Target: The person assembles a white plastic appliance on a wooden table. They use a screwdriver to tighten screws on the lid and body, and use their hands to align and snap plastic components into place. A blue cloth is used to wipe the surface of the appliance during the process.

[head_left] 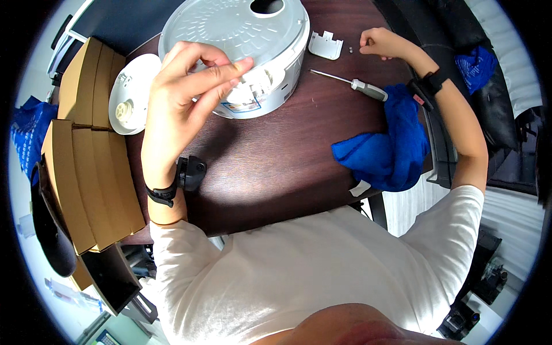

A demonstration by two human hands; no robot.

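My left hand (195, 83) is raised in front of a round white plastic appliance (224, 29), whose flat top has a ring pattern and a round hole. Its thumb and fingers are pinched together by an open recess in the side, and whatever lies between them is too small to tell. On the far right, my right hand (388, 46) rests at the table with its fingers curled. Beside it lie a tiny part (351, 50) and a white plastic cover (326, 46) with tabs. A screwdriver (368, 89) with a grey and white handle lies nearer to me.
A blue cloth (397, 144) lies at the table's right edge, touching the screwdriver handle. Left of the appliance is a white round plastic piece (138, 86). Brown cardboard boxes (92, 172) line the left side of the dark wooden table (270, 167).
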